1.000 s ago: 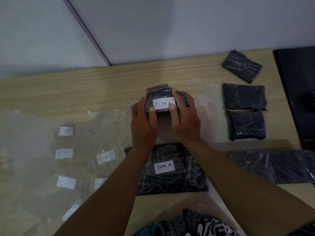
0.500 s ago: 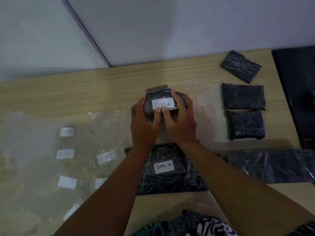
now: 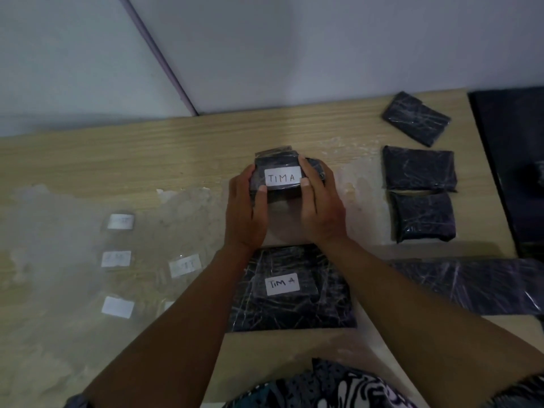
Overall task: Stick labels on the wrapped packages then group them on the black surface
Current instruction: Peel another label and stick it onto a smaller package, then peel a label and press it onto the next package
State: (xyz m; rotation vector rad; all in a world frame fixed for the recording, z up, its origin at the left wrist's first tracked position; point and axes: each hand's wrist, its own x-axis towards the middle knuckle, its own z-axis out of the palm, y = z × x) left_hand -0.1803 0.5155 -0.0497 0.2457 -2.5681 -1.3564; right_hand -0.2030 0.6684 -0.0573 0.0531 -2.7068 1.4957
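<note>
A small dark wrapped package (image 3: 279, 193) is held up off the wooden table between both hands. A white label (image 3: 282, 178) reading "TIMA" sits on its face. My left hand (image 3: 245, 213) grips its left side, thumb at the label's lower left corner. My right hand (image 3: 321, 210) grips the right side, thumb at the label's lower right corner. Below my wrists a larger dark package (image 3: 294, 290) lies flat, bearing its own "TIMA" label (image 3: 282, 284). Three unlabelled dark packages (image 3: 416, 118) (image 3: 419, 167) (image 3: 424, 216) lie to the right.
A clear plastic sheet (image 3: 73, 260) at the left carries several white labels (image 3: 117, 307). A long dark wrapped piece (image 3: 471, 284) lies at the lower right. The black surface (image 3: 512, 160) runs along the table's right edge. A wall stands behind the table.
My two thumbs, close together on the label's lower middle half a second ago, have slid apart to its lower corners. The package stays held in the same place.
</note>
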